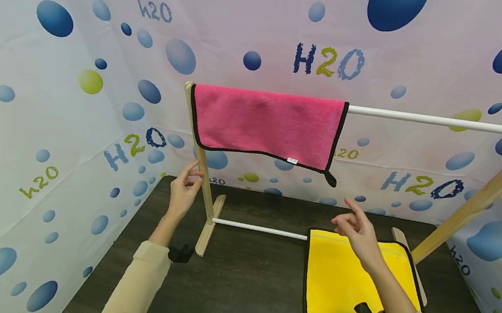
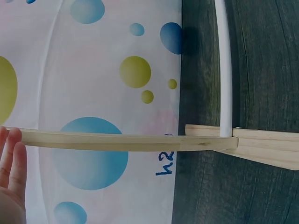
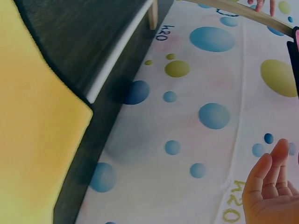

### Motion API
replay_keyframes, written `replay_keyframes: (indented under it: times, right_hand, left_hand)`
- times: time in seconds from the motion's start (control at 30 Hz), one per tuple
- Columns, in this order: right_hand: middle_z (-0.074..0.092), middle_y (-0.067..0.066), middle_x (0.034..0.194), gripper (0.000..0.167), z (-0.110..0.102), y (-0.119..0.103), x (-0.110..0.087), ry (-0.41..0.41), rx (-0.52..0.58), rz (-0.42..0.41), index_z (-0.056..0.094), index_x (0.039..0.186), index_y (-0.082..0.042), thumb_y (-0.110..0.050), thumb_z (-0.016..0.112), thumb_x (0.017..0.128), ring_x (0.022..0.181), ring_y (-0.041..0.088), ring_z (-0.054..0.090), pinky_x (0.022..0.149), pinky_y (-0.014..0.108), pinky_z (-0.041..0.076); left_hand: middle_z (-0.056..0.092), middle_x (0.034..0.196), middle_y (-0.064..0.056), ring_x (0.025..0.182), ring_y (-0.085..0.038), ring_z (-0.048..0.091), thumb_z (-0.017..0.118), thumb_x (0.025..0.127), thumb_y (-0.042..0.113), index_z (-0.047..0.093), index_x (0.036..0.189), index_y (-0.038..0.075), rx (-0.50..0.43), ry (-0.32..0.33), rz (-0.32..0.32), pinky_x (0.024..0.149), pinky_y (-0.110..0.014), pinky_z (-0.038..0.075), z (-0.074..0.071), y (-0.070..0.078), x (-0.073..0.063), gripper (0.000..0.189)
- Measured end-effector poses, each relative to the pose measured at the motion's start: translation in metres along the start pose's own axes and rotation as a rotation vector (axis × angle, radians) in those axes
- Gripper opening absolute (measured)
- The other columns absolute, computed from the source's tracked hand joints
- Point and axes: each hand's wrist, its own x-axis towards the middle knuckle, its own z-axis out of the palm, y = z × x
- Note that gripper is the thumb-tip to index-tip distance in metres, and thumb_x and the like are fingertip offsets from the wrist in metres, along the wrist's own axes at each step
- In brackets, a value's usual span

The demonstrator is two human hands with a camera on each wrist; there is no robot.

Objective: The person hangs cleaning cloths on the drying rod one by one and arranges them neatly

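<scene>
A pink cloth (image 1: 265,125) with black edging hangs over the left part of a rack's white top rail (image 1: 443,121). Its lower right corner carries a black loop (image 1: 330,178). My left hand (image 1: 183,192) is beside the rack's left wooden post (image 1: 204,182), fingers loosely bent and overlapping the post in the head view; it grips nothing. Below and right of the pink cloth, my right hand (image 1: 359,234) is raised with relaxed fingers, holding nothing. Under it a yellow cloth (image 1: 330,277) with black edging lies spread, covering the right part of the lower white rail (image 1: 262,228).
The rack stands on a dark wooden table (image 1: 228,286), on flat wooden feet (image 1: 209,228). Its right post (image 1: 476,200) slants up at the right. A white sheet (image 1: 95,150) printed with bubbles and lettering hangs behind and at both sides. Each wrist wears a black band.
</scene>
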Motion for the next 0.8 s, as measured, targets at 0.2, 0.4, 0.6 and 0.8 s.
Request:
replay_keyframes:
  times: [0.2,0.4,0.6,0.8]
  right_hand:
    - [0.062,0.013,0.093,0.053,-0.004,0.016,-0.011,-0.008,-0.086,0.020,0.025,0.141,0.002,-0.013,0.048,0.095,0.075,0.007,0.059,0.073,0.013,0.048]
    - [0.062,0.010,0.093,0.054,-0.012,0.032,-0.023,-0.021,-0.146,0.089,0.025,0.141,0.002,-0.014,0.049,0.095,0.074,0.007,0.059,0.071,0.015,0.048]
    - [0.061,0.013,0.095,0.056,-0.020,0.046,-0.035,-0.018,-0.174,0.169,0.023,0.141,0.002,-0.018,0.049,0.095,0.075,0.006,0.059,0.071,0.015,0.048]
    - [0.060,0.019,0.099,0.058,-0.027,0.060,-0.047,-0.006,-0.189,0.235,0.022,0.141,0.002,-0.020,0.049,0.095,0.076,0.009,0.059,0.070,0.016,0.048]
  left_hand:
    - [0.060,0.086,-0.031,0.067,-0.028,0.062,0.054,0.081,-0.015,0.049,0.123,-0.011,0.028,0.007,-0.004,0.061,-0.011,0.048,0.001,-0.003,-0.003,0.043]
    - [0.056,0.082,-0.029,0.070,-0.031,0.057,0.057,0.079,-0.015,0.049,0.124,-0.011,0.117,0.018,0.060,0.058,-0.012,0.047,0.006,-0.006,-0.007,0.045]
    - [0.048,0.085,-0.030,0.076,-0.038,0.051,0.060,0.077,-0.015,0.048,0.122,-0.011,0.202,0.042,0.144,0.055,-0.022,0.049,0.012,-0.010,-0.011,0.047]
    - [0.044,0.100,-0.029,0.088,-0.041,0.047,0.061,0.078,-0.012,0.043,0.129,-0.006,0.210,0.028,0.125,0.059,-0.043,0.052,0.014,-0.044,-0.015,0.054]
